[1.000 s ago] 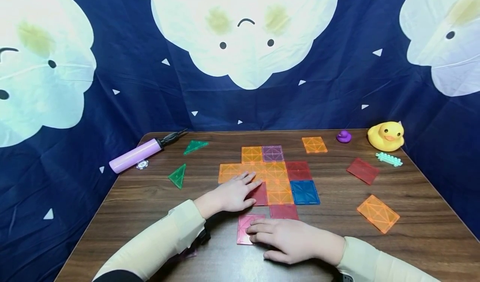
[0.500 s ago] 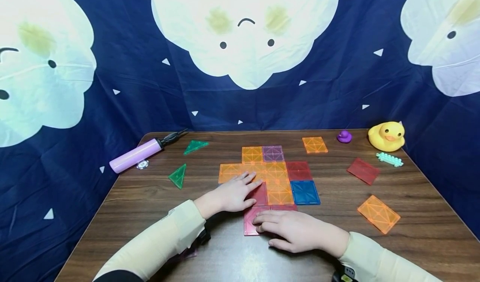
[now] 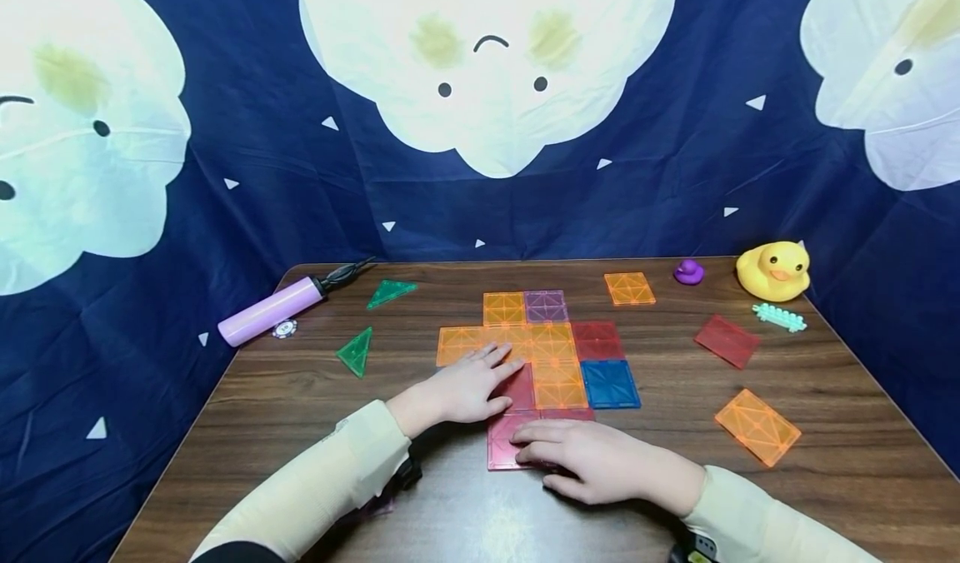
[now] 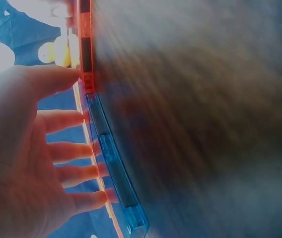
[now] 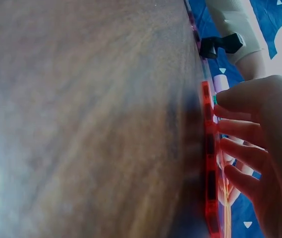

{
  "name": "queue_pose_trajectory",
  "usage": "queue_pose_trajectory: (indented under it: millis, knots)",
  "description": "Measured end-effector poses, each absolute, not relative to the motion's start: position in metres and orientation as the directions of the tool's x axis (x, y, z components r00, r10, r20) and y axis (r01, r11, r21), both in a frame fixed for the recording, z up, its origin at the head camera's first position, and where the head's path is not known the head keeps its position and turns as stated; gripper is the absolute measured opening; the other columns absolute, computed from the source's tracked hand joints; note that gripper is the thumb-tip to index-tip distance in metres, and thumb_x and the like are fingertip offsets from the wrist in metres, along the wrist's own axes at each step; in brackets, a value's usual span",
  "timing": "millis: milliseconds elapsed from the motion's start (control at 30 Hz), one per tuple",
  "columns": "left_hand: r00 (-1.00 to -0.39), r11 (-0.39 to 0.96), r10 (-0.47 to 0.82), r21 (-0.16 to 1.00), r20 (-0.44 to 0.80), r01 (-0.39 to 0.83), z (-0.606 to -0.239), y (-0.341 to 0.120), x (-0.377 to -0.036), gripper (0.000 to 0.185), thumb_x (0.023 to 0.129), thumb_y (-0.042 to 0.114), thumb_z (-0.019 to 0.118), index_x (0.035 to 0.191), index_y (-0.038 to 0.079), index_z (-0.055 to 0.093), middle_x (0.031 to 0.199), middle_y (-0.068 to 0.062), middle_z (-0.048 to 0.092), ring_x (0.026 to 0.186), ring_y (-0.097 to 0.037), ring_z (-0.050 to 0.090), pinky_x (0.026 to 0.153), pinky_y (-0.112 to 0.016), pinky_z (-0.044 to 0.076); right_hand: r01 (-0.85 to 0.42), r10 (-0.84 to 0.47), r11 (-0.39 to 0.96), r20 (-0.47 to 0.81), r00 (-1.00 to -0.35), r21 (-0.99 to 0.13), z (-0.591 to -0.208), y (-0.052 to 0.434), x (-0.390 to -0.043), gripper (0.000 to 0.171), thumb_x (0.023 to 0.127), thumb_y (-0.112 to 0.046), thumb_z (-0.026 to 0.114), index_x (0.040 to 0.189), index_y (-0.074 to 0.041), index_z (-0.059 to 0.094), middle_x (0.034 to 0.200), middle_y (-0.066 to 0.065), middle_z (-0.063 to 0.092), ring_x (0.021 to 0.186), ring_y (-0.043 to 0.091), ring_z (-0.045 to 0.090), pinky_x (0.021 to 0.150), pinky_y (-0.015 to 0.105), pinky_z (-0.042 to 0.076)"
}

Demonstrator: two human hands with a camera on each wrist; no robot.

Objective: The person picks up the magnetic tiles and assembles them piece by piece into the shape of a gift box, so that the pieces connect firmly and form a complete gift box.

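Observation:
A flat patch of joined magnetic tiles (image 3: 551, 342) in orange, purple, red and blue lies mid-table. My left hand (image 3: 468, 384) rests flat on it, straight fingers over an orange tile and a red tile (image 3: 519, 390). My right hand (image 3: 585, 459) presses straight fingers on a pink-red square tile (image 3: 501, 446) that sits against the patch's near edge. The left wrist view shows the left fingers (image 4: 66, 148) spread on tile edges (image 4: 108, 153). In the right wrist view the right fingers (image 5: 240, 144) lie on the red tile's edge (image 5: 209, 173).
Loose on the table (image 3: 300, 413): two green triangles (image 3: 356, 351), an orange square (image 3: 628, 288), a red square (image 3: 726, 341), another orange square (image 3: 757, 426). A lilac pump (image 3: 273, 309) lies far left. A yellow duck (image 3: 774, 271), small purple duck (image 3: 687, 272) and mint brick (image 3: 779, 317) sit far right.
My right hand slid the pink-red tile up and right until it met the patch's near edge. The left hand stayed put.

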State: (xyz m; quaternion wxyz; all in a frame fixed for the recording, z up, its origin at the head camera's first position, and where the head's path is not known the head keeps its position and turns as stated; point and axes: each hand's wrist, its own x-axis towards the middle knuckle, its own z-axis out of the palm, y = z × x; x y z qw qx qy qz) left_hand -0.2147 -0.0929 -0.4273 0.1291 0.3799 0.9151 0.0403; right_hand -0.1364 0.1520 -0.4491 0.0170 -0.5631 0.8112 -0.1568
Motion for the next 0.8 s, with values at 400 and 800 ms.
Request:
queue_pose_trajectory:
  millis: [400,800]
  knots:
    - [-0.638,0.638,0.77,0.009,0.018,0.77,-0.427,-0.085,-0.19,0.043,0.1,0.033,0.063,0.137,0.009,0.065,0.138,-0.009,0.062,0.127,-0.026,0.058,0.105,-0.043,0.047,-0.843,-0.818,0.397,0.276,-0.504,-0.362,-0.443,0.176,-0.141,0.019,0.099,-0.015,0.067,0.117,-0.015,0.072,0.121,-0.004,0.067,0.116,0.012,0.06,0.098,0.039,0.051]
    - [-0.599,0.598,0.8,-0.068,0.003,0.798,-0.426,-0.064,-0.139,0.059,0.1,0.047,0.061,0.144,0.008,0.058,0.145,-0.013,0.056,0.135,-0.026,0.052,0.107,-0.044,0.046,-0.349,-0.255,0.6,0.241,-0.936,-0.72,-0.432,0.214,-0.169,0.025,0.1,-0.005,0.062,0.124,-0.004,0.069,0.122,0.012,0.07,0.111,0.031,0.065,0.093,0.054,0.052]
